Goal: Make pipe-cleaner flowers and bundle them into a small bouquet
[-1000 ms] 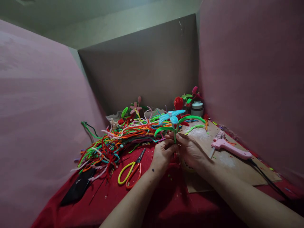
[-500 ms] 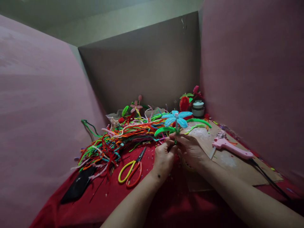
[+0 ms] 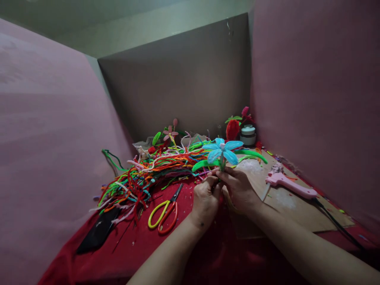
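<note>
A pipe-cleaner flower [image 3: 222, 147] with light blue petals and a pale centre stands upright above my hands. Long green leaves [image 3: 204, 164] reach out to either side of its stem. Closed round the lower stem is my left hand [image 3: 206, 196]. The fingers of my right hand [image 3: 239, 188] pinch the stem just under the leaves, touching the left fingers. The stem's lower end is hidden by the hands.
A heap of colourful pipe cleaners [image 3: 166, 166] spreads behind and to the left. Scissors [image 3: 166, 213] and a dark phone-like slab [image 3: 97, 231] lie on the red cloth [image 3: 107, 265]. At right, a pink glue gun [image 3: 291, 185] rests on a brown board [image 3: 308, 213]; a small jar [image 3: 247, 136] stands behind.
The blue flower has turned and tipped slightly, so its face shows more and sits a little further right. Both hands keep hold of the stem, with small finger shifts.
</note>
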Demonstrator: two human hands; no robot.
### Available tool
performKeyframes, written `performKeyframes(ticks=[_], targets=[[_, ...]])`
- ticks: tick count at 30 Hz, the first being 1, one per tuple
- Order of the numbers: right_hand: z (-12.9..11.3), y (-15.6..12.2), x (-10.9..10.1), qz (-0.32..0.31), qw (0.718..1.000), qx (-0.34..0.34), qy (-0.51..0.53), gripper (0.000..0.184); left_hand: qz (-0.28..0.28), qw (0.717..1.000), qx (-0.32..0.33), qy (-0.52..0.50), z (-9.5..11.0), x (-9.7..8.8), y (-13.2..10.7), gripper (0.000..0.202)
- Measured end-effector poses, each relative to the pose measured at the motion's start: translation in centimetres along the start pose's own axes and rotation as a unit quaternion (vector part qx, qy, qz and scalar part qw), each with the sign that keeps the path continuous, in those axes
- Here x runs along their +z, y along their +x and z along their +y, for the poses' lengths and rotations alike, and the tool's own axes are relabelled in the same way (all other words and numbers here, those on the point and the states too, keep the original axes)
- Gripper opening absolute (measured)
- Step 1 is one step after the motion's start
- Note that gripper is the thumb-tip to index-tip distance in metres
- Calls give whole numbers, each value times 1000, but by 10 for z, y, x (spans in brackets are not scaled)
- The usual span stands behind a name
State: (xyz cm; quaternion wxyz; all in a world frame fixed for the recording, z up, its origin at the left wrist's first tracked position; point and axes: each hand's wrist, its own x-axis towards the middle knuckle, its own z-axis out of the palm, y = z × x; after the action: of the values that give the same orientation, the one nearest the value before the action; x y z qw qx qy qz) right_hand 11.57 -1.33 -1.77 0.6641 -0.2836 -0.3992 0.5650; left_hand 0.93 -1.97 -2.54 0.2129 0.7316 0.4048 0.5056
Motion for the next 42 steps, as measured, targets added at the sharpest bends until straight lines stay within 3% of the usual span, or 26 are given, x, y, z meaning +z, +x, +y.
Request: performKeyframes(ticks=[10,15,18,23,29,34,38,42], targets=[[-6,-3,4,-2,999,-3,-42,14,5,1000,-19,18,5,0,-1,10],[-2,-3,0,9,990,-45,-134,21,2,1000,3,30,0,0,-2,26],[1,-3,-3,13,987,-55,-153,24,-7,999,-6,41,3,-1,-2,17],[2,-4,-4,1,994,-32,-104,25,-12,997,-65,-43,3,0,-2,8],[4,-2,-3,-77,993,30,79,18,-13,978,-112,-176,-1,1,1,18],[2,-1,-3,-122,983,62,123,22,-12,975,-125,-185,2,-2,4,19],[-1,-1,0,-108,984,83,119,26,0,977,-113,-181,2,-2,3,12],[-5,-3,1,-87,988,57,113,24,6,979,-108,-175,0,-3,3,13]])
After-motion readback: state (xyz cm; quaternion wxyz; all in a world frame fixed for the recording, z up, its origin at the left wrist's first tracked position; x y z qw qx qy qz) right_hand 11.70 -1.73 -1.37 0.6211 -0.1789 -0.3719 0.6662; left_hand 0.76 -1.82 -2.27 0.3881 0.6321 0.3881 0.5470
